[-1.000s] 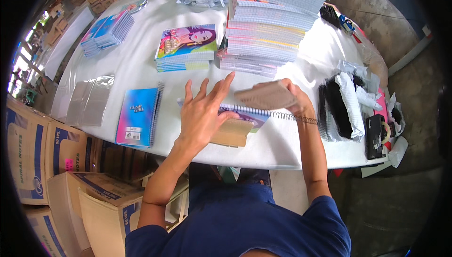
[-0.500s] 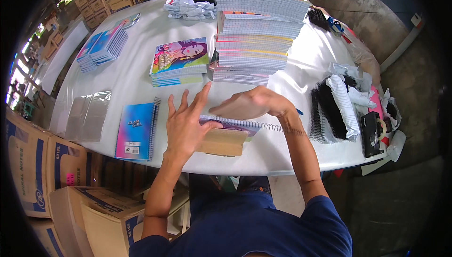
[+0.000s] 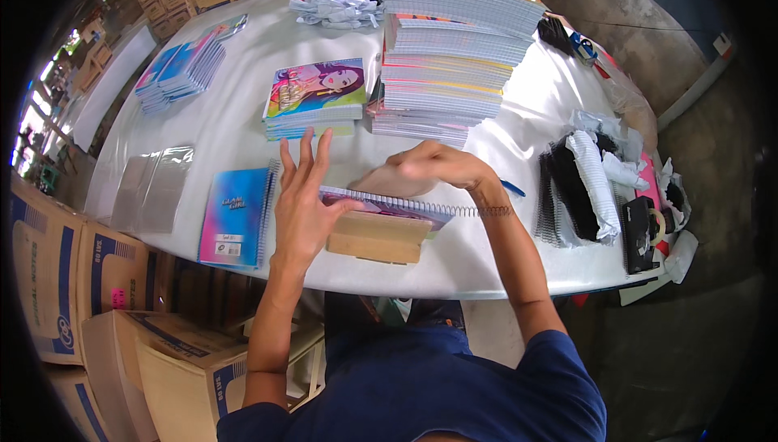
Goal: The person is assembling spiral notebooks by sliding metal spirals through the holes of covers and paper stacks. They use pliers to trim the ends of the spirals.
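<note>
1. The notebook (image 3: 381,203) lies at the near edge of the worktop (image 3: 502,150), propped on a wooden block (image 3: 377,238).
2. The left hand (image 3: 304,203) rests against the notebook's left end, grip spread, fingers straight.
3. The right hand (image 3: 425,168) arches over the cover; its grip cannot be told.
4. The spiral (image 3: 466,210) projects rightward.
5. Risk: the block sits near the edge; uneven pressure could tip the notebook off.
6. Risk: the protruding spiral could snag or bend.

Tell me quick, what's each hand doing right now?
Left hand: open, fingers spread, palm pressing the spiral notebook.
Right hand: curled over the same notebook; grip unclear.
</note>
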`<state>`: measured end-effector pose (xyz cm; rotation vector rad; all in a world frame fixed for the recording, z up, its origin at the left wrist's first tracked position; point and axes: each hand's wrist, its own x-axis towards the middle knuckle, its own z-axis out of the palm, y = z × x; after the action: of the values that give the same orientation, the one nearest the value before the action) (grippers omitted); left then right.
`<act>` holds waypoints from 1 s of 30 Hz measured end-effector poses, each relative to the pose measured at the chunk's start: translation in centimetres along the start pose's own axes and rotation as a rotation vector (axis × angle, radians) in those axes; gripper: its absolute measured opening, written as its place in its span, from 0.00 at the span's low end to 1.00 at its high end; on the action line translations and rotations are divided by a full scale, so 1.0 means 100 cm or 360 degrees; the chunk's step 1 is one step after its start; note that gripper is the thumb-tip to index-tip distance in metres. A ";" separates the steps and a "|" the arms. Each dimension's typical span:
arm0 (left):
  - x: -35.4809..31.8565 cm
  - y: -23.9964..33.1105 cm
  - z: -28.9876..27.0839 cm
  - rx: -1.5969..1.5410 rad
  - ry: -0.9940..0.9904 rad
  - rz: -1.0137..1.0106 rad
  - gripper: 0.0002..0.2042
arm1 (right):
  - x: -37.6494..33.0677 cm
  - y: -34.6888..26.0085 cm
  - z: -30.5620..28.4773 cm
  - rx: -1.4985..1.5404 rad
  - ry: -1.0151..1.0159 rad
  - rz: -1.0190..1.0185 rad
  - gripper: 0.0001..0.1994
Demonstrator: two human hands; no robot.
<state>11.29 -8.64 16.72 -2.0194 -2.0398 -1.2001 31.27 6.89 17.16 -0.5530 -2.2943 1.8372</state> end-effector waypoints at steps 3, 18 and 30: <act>-0.003 -0.004 -0.001 -0.0312 0.0093 -0.0090 0.57 | 0.009 0.010 0.002 -0.0032 -0.0017 0.0016 0.33; -0.026 -0.043 0.031 -0.1875 0.0149 -0.0686 0.42 | 0.021 0.014 -0.003 0.0459 -0.0008 -0.0125 0.30; -0.031 -0.049 0.029 -0.1950 0.0134 -0.0616 0.40 | 0.042 -0.020 0.018 -0.0309 0.0055 0.0112 0.31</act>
<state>8.90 -9.07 10.66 -1.7098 -1.8236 -3.0840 26.45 6.48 18.20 -0.6947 -2.4762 1.6288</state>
